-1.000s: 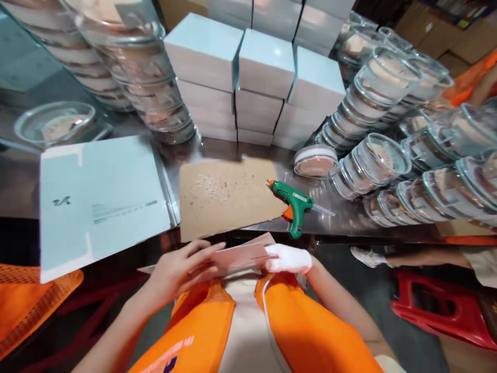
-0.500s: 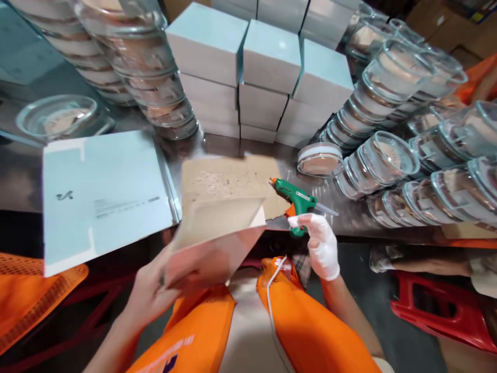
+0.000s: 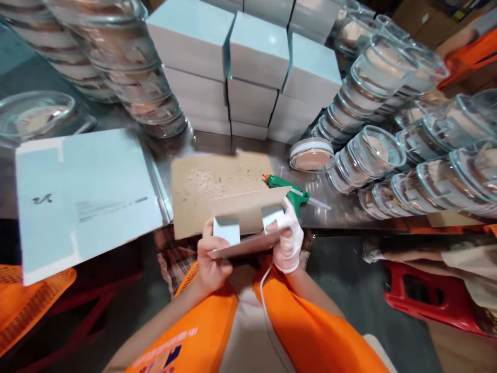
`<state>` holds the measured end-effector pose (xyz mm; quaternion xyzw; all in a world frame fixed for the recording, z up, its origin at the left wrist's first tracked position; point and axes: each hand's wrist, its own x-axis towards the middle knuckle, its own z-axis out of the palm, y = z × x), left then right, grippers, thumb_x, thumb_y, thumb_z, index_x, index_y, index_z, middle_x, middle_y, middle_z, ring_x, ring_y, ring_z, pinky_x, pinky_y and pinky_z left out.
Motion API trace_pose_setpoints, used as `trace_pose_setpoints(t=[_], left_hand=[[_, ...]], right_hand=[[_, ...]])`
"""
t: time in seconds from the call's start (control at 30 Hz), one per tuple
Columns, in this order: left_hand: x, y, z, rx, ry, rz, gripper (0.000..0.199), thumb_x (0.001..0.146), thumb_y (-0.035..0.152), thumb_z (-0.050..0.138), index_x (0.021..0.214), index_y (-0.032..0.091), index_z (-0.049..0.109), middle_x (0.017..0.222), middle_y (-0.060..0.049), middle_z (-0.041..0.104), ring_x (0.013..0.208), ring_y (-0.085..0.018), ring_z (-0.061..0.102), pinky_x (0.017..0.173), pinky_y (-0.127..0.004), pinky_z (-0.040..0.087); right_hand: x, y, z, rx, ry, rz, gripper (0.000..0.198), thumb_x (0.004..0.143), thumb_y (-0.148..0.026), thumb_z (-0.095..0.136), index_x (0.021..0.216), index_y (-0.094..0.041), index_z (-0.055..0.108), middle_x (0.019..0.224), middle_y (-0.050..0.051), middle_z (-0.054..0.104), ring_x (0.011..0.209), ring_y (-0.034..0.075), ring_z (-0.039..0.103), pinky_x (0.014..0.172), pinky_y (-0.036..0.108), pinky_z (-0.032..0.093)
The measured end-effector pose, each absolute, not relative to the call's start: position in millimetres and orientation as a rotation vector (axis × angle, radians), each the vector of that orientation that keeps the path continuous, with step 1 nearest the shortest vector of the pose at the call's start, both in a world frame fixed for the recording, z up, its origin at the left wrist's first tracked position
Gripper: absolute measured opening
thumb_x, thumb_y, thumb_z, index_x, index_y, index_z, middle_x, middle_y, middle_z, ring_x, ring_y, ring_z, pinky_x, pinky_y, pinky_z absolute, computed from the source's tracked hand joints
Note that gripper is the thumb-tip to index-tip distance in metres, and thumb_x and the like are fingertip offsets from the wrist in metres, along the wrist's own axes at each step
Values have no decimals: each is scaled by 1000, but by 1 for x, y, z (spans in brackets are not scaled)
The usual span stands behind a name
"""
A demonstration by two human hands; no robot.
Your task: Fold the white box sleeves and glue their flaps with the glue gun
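Note:
Both hands hold a partly folded cardboard box over the table's near edge, its light-blue end flaps bent inward. My bare left hand closes round its left end, thumb at the left flap. On the right end, my white-gloved right hand grips the board beside the other flap. A green glue gun with an orange tip lies behind the box, its handle partly hidden by my right hand. Under the gun's tip and behind the box lies a brown cardboard sheet with specks on it.
Flat light-blue printed boards lie stacked at left. White boxes are piled at the back. Round clear containers tower at back left, with more clear containers at right. A red stool stands at lower right.
The cardboard box has turned and its end flaps now show folded in. My right hand has moved left from beside the glue gun and taken hold of its right end.

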<state>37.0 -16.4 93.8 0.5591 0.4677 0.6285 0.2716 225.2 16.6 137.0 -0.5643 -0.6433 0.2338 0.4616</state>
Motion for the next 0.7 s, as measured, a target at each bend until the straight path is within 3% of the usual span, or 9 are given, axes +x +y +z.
trace_pose_setpoints(t=[0.1,0.17,0.23,0.3,0.37,0.43,0.5,0.6,0.7], left_hand=[[41,-12,103,1622,1230,1577,48,88,66,71,109,26,57,117,-13,66,121,-32,65,103,-53,56],[31,-9,110,1781,1180,1443,44,86,56,79,112,25,62,122,-14,68,120,-32,68,101,-50,58],[12,-8,113,1900,1171,1397,36,83,50,84,104,25,68,121,-12,71,110,-29,72,92,-42,61],[-10,-8,110,1898,1260,1455,32,81,47,87,97,24,71,120,-10,72,104,-26,74,84,-36,61],[-27,-7,103,1812,1389,1512,31,80,46,87,95,23,73,117,-8,72,102,-24,73,84,-34,61],[-35,-6,95,1753,1451,1546,31,79,45,87,96,23,73,114,-8,72,107,-25,72,90,-37,60],[-34,-3,89,1757,1422,1584,29,81,43,85,98,23,73,111,-6,71,112,-26,70,97,-40,57],[-26,2,86,1728,1383,1626,30,84,46,82,99,24,70,106,-5,70,113,-25,67,98,-40,55],[-20,6,86,1668,1419,1627,32,88,51,79,100,23,69,105,-4,70,110,-24,67,98,-39,55]], right_hand=[[216,18,145,-1334,-1238,563,48,98,-42,48,142,-22,48,155,20,55,140,29,61,112,49,55],[218,19,148,-1302,-1186,595,57,92,-38,54,145,-23,40,152,20,57,136,26,63,110,46,55],[233,21,150,-1307,-1211,692,54,92,-37,55,142,-23,44,143,19,63,125,25,69,104,43,58],[257,27,154,-1491,-1278,710,38,97,-42,51,128,-21,56,129,17,71,113,25,72,99,41,59],[282,39,160,-1886,-1342,585,35,99,-50,50,109,-19,64,117,16,74,108,29,73,100,45,56],[301,54,165,-2275,-1373,525,36,92,-55,62,94,-19,65,110,18,75,111,34,72,103,50,53],[311,70,165,-2430,-1332,676,32,79,-48,78,83,-20,63,104,17,75,113,36,71,102,47,52],[316,86,161,-2327,-1179,894,29,67,-33,83,67,-21,57,80,9,72,98,30,73,87,36,53],[320,88,160,-2126,-1039,1057,29,67,-36,79,62,-21,56,56,0,60,67,23,67,63,30,51]])
